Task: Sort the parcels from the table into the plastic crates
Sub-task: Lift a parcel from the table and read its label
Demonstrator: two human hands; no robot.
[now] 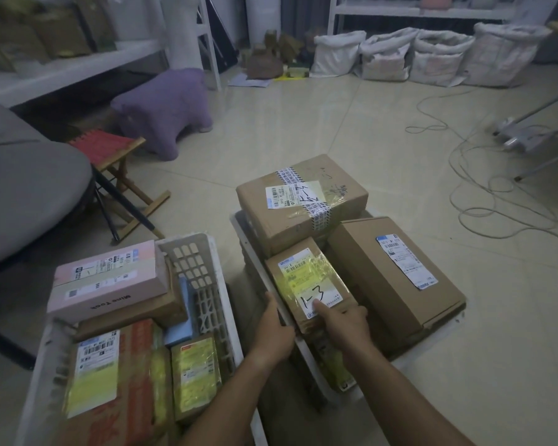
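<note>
Two crates [203, 268] [248, 239], about ten parcels [303, 201], four sacks [335, 53]

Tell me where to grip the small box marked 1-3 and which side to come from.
Grip the small box marked 1-3 across its near short end, coming from the near side. It lies flat with larger boxes close behind and to its right, so that end looks most open; the left hand and right hand already hold there.

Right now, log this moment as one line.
left hand: on crate rim | right hand: holding small parcel | parcel: on right crate's pile
</note>
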